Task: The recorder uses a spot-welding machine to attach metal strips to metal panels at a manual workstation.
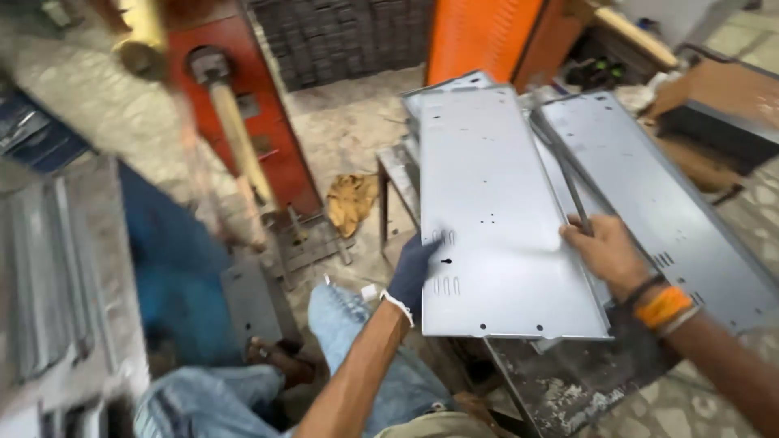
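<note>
Gripping grey sheet-metal panel [495, 219] by both long edges: gloved left hand [412, 268] closed on left edge, bare right hand [604, 253] closed on right; panel lying atop stack on bench [560, 381], second panel [649, 186] just beside.

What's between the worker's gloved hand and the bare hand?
In the head view, the top grey metal panel spans the whole stretch: the left hand, gloved, grips its left edge, the right hand its right edge. Small punched holes and slots dot it.

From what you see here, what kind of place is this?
Probably a small sheet-metal workshop. The left hand, in a dark glove, and the bare right hand grip a grey punched metal panel; more panels lie beside it, and a red machine stands nearby.
</note>
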